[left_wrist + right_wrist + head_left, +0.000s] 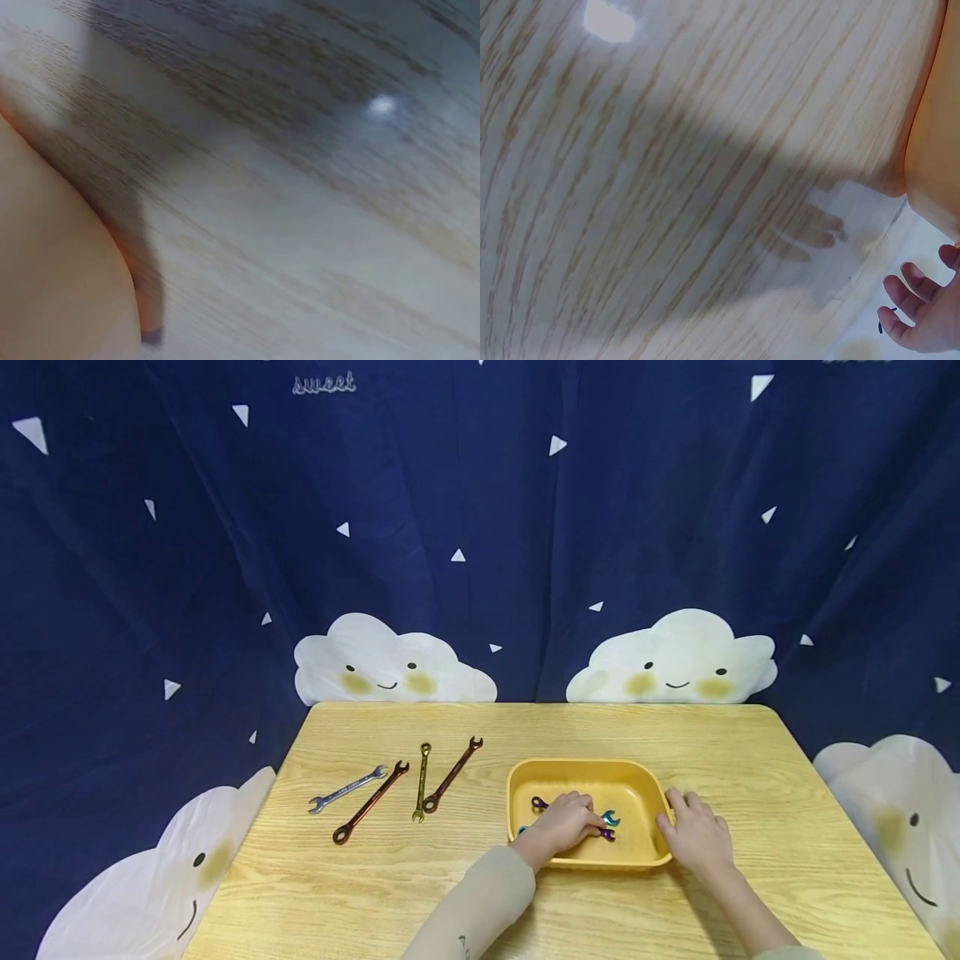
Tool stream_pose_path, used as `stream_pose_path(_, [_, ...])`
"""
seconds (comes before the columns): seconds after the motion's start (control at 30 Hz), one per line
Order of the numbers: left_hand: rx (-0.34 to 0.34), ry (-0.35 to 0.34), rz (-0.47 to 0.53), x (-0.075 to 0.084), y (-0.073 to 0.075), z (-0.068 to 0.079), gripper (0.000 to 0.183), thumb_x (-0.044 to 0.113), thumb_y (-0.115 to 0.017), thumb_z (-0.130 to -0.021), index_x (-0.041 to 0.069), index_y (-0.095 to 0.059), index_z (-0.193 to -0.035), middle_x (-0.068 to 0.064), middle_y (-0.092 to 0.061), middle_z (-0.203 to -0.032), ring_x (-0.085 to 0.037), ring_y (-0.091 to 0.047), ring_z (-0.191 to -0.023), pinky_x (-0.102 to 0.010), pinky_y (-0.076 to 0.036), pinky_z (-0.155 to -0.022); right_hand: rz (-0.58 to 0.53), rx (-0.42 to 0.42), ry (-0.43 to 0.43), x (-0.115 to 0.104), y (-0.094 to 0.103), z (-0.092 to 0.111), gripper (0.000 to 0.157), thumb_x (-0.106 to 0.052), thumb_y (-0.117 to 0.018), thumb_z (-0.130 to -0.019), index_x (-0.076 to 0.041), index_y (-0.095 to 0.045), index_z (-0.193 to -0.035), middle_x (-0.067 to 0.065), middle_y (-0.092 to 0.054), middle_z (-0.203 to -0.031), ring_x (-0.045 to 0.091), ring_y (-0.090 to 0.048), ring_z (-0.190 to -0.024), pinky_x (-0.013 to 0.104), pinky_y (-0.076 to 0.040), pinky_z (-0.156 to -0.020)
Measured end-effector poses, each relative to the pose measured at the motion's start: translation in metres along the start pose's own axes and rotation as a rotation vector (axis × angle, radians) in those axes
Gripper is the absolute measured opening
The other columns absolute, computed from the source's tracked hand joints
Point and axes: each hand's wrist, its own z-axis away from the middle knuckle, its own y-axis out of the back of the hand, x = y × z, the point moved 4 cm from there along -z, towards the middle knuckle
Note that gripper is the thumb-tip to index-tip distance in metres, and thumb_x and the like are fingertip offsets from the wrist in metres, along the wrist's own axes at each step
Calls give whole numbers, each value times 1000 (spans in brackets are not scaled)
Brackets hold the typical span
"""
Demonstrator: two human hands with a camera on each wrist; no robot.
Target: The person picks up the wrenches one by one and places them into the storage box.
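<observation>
A yellow plastic bin (637,850) stands on the table. Inside lie a purple wrench (538,802) and a teal wrench (611,817), their middles hidden under my left hand (564,823). That hand reaches over the near rim with curled fingers and pinches the purple wrench close to its open end. At the bin's right side, my right hand (697,833) holds the rim, thumb over the inner edge and fingers outside. In the right wrist view, a hand's fingertips (904,296) show at the lower right corner. The left wrist view has mostly tabletop.
Left of the bin lie a silver wrench (347,789), a red wrench (372,802), a gold wrench (422,782) and a dark red wrench (453,774). The wooden table (337,893) backs onto a dark blue curtain (420,468) with smiling clouds.
</observation>
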Motion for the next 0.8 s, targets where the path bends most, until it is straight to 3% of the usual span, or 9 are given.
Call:
stream_pose_path(0.27, [-18, -42, -37, 1, -2, 0, 21, 35, -57, -86, 35, -69, -103, 11, -53, -85, -3, -42, -71, -13, -32, -63, 1, -10, -4, -1, 0, 0, 35, -30, -43, -92, -7, -43, -118, 24, -46, -112, 46, -47, -97, 59, -36, -70])
stream_pose_path(0.8, [-60, -5, 15, 1, 0, 1, 22, 36, -57, -86, 34, -68, -105, 10, -52, -87, -4, -39, -70, -12, -29, -58, -3, -25, -11, -4, 3, 1, 37, -29, -43, -92, -6, -43, -120, 25, -46, -114, 46, -46, -100, 61, -35, -73])
